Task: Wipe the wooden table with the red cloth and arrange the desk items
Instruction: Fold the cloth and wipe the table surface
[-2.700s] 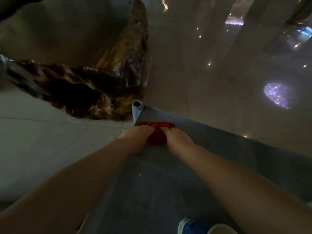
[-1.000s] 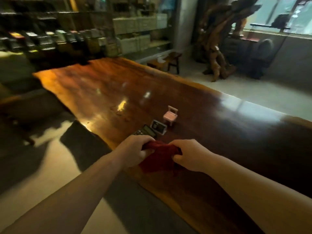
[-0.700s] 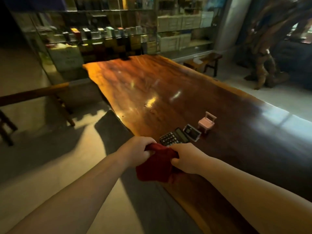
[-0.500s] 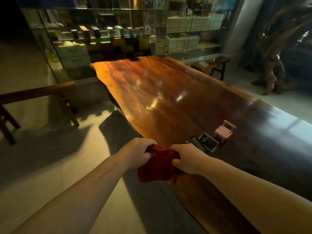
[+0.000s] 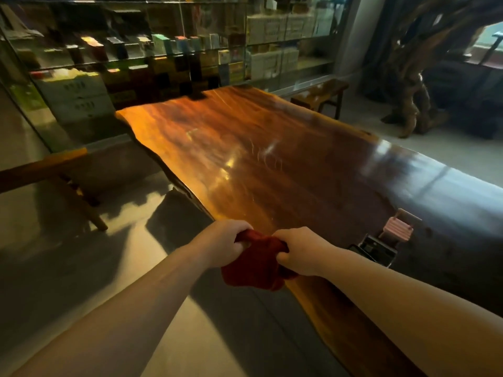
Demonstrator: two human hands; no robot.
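Glossy wooden table [image 5: 272, 164], red cloth [image 5: 255, 265], glass shelves [image 5: 163, 50]

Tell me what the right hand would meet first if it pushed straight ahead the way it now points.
The right hand, gripping the red cloth, points up-left over the wooden table. Its way looks free along the bare tabletop; the calculator and pink toy chair lie off to the right.

Calculator [image 5: 374, 250] partly behind right forearm
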